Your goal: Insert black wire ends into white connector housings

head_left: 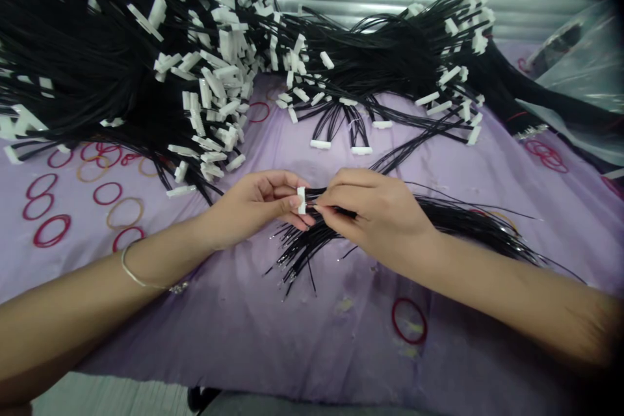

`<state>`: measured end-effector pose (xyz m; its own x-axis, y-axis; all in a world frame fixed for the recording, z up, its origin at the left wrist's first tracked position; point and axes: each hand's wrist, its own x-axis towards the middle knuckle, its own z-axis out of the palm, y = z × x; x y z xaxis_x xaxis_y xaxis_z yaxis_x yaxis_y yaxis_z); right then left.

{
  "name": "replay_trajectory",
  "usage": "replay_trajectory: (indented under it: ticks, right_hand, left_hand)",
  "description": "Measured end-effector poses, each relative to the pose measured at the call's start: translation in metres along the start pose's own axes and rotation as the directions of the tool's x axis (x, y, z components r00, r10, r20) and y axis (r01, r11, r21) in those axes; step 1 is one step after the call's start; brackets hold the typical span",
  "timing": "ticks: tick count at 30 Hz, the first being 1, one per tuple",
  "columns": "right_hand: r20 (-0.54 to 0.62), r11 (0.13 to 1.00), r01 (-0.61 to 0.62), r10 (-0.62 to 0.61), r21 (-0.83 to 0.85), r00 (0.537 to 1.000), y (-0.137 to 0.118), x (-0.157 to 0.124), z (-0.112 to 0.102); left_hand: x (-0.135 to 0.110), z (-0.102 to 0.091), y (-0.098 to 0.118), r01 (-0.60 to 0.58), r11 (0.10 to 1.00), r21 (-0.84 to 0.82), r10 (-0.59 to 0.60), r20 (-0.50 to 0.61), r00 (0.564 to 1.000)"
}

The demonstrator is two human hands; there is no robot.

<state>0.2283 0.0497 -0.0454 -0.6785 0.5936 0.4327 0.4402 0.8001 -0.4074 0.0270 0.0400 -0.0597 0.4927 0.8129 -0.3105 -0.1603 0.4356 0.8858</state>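
Between the thumb and fingers of my left hand (268, 200) is a white plastic connector housing (301, 200), held upright. My right hand (377, 205) pinches a thin black wire (316, 204) close against the housing's right side; whether its tip sits inside cannot be made out. Other black wires run from the housing under my right fingers. Beneath both hands lies a loose bundle of black wires (305, 244) with small metal terminals at the ends, stretching to the right under my right forearm.
A large heap of black wire harnesses with white connectors (214, 84) fills the back left. Another pile (390, 58) lies at the back centre. Red and tan rubber bands (52, 231) are scattered on the purple cloth (292, 344). Clear plastic bags (585, 65) lie at the right.
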Motion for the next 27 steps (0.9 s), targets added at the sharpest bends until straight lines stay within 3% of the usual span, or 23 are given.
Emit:
replay_trajectory:
  ticks: [8, 13, 16, 19, 22, 24, 27]
  right_hand:
    - [0.04, 1.0, -0.019, 0.019, -0.005, 0.999, 0.001, -0.001, 0.011]
    - [0.016, 0.979, 0.025, -0.022, -0.202, 1.0, -0.006, -0.001, -0.017]
    - [0.253, 0.986, -0.002, 0.045, -0.165, 0.967, -0.007, -0.006, -0.042]
    - [0.514, 0.998, -0.001, 0.033, -0.063, 0.857, -0.003, -0.012, -0.05]
    - [0.594, 0.998, 0.05, -0.011, -0.049, 0.805, -0.001, -0.012, -0.045]
    - [0.587, 0.997, 0.048, -0.008, -0.053, 0.81, -0.004, -0.009, -0.042]
    - [0.463, 0.994, -0.109, 0.1, -0.007, 0.881, -0.01, -0.001, -0.04]
  left_hand:
    - [0.002, 0.001, 0.0, 0.023, 1.0, 0.004, -0.023, 0.004, 1.0]
    - [0.002, 0.001, 0.001, -0.007, 0.991, -0.13, -0.004, -0.088, 0.996]
    - [0.002, 0.0, 0.002, -0.015, 0.984, -0.176, -0.011, -0.145, 0.989]
    - [0.002, 0.0, 0.002, -0.001, 0.986, -0.164, -0.024, -0.146, 0.989]
    - [0.003, 0.0, 0.003, 0.002, 0.986, -0.17, -0.028, -0.148, 0.989]
    - [0.003, 0.0, 0.002, -0.008, 0.985, -0.173, -0.018, -0.144, 0.989]
    - [0.003, 0.0, 0.001, -0.021, 0.988, -0.156, 0.003, -0.114, 0.994]
